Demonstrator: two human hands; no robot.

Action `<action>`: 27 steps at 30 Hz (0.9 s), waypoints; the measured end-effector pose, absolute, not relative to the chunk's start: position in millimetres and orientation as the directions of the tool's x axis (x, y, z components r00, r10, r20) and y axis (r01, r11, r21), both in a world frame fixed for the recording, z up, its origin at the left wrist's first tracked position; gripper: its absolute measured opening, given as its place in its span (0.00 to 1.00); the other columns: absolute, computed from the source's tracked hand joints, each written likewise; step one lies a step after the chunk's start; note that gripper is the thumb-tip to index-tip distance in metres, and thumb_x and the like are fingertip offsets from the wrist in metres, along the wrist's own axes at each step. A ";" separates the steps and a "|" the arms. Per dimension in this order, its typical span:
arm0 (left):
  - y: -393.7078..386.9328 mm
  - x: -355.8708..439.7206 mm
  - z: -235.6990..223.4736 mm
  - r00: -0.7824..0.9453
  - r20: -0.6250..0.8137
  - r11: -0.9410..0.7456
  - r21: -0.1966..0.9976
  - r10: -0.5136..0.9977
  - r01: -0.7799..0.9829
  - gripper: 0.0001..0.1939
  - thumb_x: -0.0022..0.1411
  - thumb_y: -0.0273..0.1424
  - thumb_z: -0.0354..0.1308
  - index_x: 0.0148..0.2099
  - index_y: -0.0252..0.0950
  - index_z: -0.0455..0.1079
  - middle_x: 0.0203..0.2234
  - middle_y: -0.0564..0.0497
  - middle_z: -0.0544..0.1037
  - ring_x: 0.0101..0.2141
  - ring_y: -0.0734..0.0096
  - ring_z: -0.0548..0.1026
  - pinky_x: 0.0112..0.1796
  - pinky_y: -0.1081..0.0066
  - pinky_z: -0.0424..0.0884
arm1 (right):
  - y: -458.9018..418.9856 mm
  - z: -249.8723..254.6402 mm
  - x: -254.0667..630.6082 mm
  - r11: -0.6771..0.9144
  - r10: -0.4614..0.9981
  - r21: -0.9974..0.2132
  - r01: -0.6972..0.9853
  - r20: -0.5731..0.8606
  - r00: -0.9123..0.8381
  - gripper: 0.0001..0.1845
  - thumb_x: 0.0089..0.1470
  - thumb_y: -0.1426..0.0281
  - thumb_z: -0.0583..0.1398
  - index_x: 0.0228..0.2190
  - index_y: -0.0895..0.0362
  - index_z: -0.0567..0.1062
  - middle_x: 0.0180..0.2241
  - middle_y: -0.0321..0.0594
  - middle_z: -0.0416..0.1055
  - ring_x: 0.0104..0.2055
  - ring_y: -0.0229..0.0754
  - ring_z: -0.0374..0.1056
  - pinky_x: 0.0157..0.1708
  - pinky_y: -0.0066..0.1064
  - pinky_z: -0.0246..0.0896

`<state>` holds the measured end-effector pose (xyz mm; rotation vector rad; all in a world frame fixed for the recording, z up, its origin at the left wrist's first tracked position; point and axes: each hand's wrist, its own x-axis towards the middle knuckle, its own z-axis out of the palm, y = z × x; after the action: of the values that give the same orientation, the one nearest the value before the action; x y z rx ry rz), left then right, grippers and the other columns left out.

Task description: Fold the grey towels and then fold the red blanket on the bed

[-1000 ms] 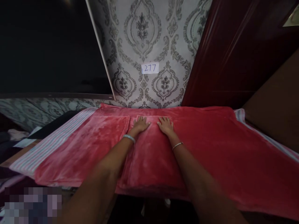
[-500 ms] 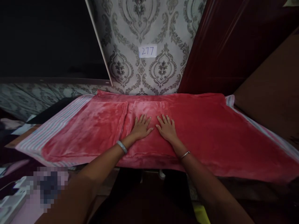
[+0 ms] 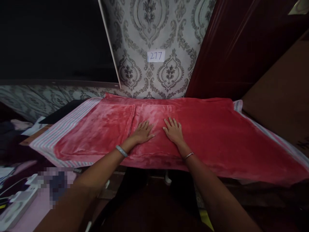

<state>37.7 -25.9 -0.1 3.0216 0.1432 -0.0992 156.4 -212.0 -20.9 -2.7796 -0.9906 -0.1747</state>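
Note:
A red plush blanket (image 3: 212, 138) lies spread over the table, with folded layers on its left half. My left hand (image 3: 143, 132) rests flat on the folded middle section, fingers spread, close to the seam between two folded panels. Flat on the same section, to the right, lies my right hand (image 3: 173, 130), its fingers also apart. Neither hand grips the cloth. The left folded panel (image 3: 96, 129) has a paler, brushed pile. Beneath the blanket a striped cloth (image 3: 60, 129) shows along the left edge and at the right side.
A large dark screen (image 3: 53, 42) stands at the back left. Patterned wallpaper carries a paper label reading 277 (image 3: 156, 55). A dark red door-like panel (image 3: 224, 48) and a brown board (image 3: 282, 83) border the right. A white power strip (image 3: 19, 203) lies at the lower left.
My left hand has slid slightly left and down over the cloth, and my right hand a little to the right, widening the space between them. The view has shifted slightly.

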 end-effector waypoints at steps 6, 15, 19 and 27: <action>-47.0 -12.0 5.9 0.997 -0.043 -0.978 0.191 0.072 0.079 0.38 0.69 0.54 0.44 0.73 0.38 0.53 0.72 0.38 0.52 0.71 0.51 0.46 0.68 0.49 0.42 | -212.3 -24.6 158.8 -0.753 0.617 -0.145 0.642 0.184 0.765 0.31 0.70 0.57 0.46 0.70 0.50 0.54 0.72 0.44 0.44 0.73 0.53 0.40 0.67 0.53 0.40; -74.2 -53.7 -22.9 0.987 0.138 -0.985 0.163 0.082 0.059 0.39 0.68 0.54 0.49 0.73 0.40 0.53 0.71 0.36 0.52 0.71 0.47 0.47 0.67 0.43 0.45 | -212.6 -29.3 158.9 -0.756 0.618 -0.114 0.645 0.199 0.760 0.30 0.70 0.58 0.45 0.69 0.51 0.55 0.72 0.44 0.45 0.72 0.53 0.41 0.67 0.53 0.41; -73.1 -64.6 -23.9 0.981 0.136 -0.983 0.140 0.136 0.117 0.39 0.68 0.54 0.48 0.73 0.36 0.53 0.71 0.35 0.52 0.71 0.48 0.48 0.67 0.44 0.46 | -212.5 -28.1 158.1 -0.756 0.619 -0.118 0.643 0.187 0.763 0.31 0.70 0.58 0.45 0.69 0.51 0.55 0.72 0.44 0.45 0.73 0.53 0.41 0.67 0.54 0.41; -75.7 -74.5 -25.4 0.973 0.172 -0.978 0.164 0.156 0.127 0.40 0.68 0.54 0.47 0.72 0.33 0.54 0.70 0.34 0.54 0.71 0.49 0.49 0.67 0.45 0.49 | -212.1 -25.1 155.7 -0.762 0.622 -0.088 0.642 0.175 0.763 0.31 0.69 0.59 0.45 0.69 0.51 0.55 0.72 0.42 0.46 0.72 0.52 0.42 0.66 0.51 0.45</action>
<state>-74.5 -75.7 -25.4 2.9682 0.2141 0.2764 155.7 -212.1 -25.1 -2.8149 -1.0149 -0.2032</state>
